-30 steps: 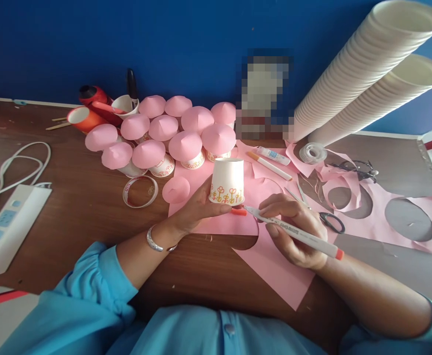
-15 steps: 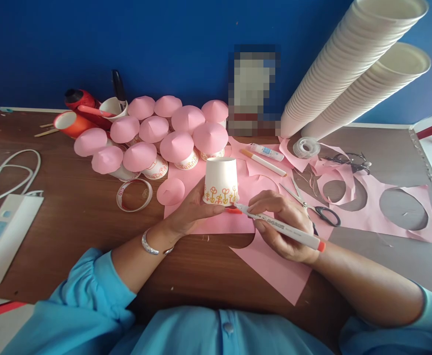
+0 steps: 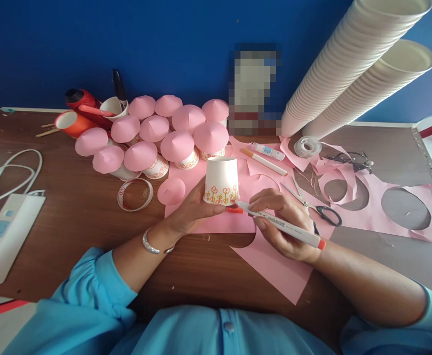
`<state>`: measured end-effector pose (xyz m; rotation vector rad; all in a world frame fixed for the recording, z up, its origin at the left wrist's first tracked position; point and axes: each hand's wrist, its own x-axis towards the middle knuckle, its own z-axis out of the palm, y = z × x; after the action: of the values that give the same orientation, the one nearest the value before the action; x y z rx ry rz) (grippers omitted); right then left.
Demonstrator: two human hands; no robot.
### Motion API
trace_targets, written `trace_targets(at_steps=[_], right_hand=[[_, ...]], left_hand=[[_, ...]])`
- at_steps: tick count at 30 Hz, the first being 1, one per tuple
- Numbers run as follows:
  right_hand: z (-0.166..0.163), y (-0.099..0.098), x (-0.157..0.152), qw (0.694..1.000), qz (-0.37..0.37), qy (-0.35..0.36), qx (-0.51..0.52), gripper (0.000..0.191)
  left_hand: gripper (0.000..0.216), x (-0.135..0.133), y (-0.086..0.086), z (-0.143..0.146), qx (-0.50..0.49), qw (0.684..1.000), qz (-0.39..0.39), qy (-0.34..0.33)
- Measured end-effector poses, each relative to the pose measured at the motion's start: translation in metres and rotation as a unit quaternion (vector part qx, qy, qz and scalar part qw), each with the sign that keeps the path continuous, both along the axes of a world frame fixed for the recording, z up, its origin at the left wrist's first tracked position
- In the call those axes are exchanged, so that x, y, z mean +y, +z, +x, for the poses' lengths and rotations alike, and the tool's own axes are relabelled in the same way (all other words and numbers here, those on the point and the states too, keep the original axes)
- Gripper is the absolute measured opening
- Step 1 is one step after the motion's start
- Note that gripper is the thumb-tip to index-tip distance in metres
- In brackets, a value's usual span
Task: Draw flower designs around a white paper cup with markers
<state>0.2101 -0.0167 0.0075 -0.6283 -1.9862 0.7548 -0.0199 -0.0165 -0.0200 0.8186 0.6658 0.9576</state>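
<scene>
My left hand (image 3: 192, 211) grips an upside-down white paper cup (image 3: 221, 173) from its left side. Orange and yellow flowers are drawn in a band near the cup's rim, which faces down. In my right hand (image 3: 282, 224) is a white marker pen (image 3: 293, 232) with an orange end, its tip at the lower right of the drawn band. An orange marker cap (image 3: 234, 209) shows just below the cup. Behind stand several decorated cups topped with pink paper cones (image 3: 177, 146). A loose pink cone (image 3: 171, 191) lies beside my left hand.
Cut pink paper (image 3: 278, 266) spreads under and right of my hands, with scissors (image 3: 308, 203), a tape roll (image 3: 307, 146), a second marker (image 3: 264, 161) and a glue bottle (image 3: 268, 151). Tall stacks of cups (image 3: 348, 74) lean at the back right. A power strip (image 3: 11, 236) lies left.
The view has shifted very slightly. Both hands keep their holds on the cup and the marker pen, with the tip still at the cup's lower right edge.
</scene>
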Motion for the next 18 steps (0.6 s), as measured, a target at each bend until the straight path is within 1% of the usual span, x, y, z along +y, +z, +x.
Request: trace_targets(at_steps=[4,8,14,18], right_hand=[[0.0004,0.0006,-0.001,1.0,-0.005,-0.009,0.001,0.022],[0.0002,0.0016,-0.0022,1.0,-0.01,-0.002,0.017,0.021],[-0.0012,-0.0005,-0.0025,0.999,0.001,0.011,0.039,0.02],[-0.001,-0.0005,-0.0027,1.0,-0.006,0.007,0.029,0.019]], left_hand=[[0.056,0.0006,0.0017,0.001,-0.001,1.0,0.003,-0.002],[0.061,0.0007,0.0026,0.0002,0.011,1.0,-0.003,0.003],[0.061,0.0007,-0.0018,-0.0035,0.038,0.999,0.002,0.007],[0.062,0.0007,-0.0012,-0.0029,0.032,0.999,-0.001,0.004]])
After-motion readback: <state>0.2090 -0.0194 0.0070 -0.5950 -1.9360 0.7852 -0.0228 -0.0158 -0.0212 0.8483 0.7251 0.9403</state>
